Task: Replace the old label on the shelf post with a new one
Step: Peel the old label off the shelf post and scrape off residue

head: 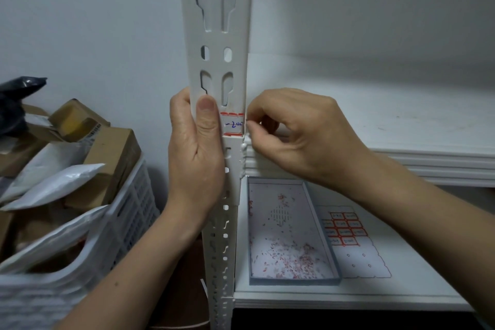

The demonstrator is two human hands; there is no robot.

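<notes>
**Head view: fingers at the edge of the post label**

Head camera looks down on one white slotted shelf post (pixel 217 61) with a single red-bordered label (pixel 233 124) stuck just above a shelf joint. The left hand (pixel 195 147) is wrapped around the post, its thumb lying flat over the label's left part. The right hand (pixel 297 131) has its fingertips (pixel 250 126) pinched together at the label's right edge; whether they already hold a lifted corner, I cannot tell.

On the lower shelf (pixel 401 289) lies one shallow tray (pixel 321 280) strewn with small red and white paper scraps, and beside it one label sheet (pixel 353 257) with roughly a dozen labels left.

To the left stands one white crate (pixel 128 222) piled with boxes and mailer bags.

My worry is that the label tears, as paper this thin would if peeled fast or at a steep angle, leaving shreds on the post. The thumb pressing on it could also resist the peel.
</notes>
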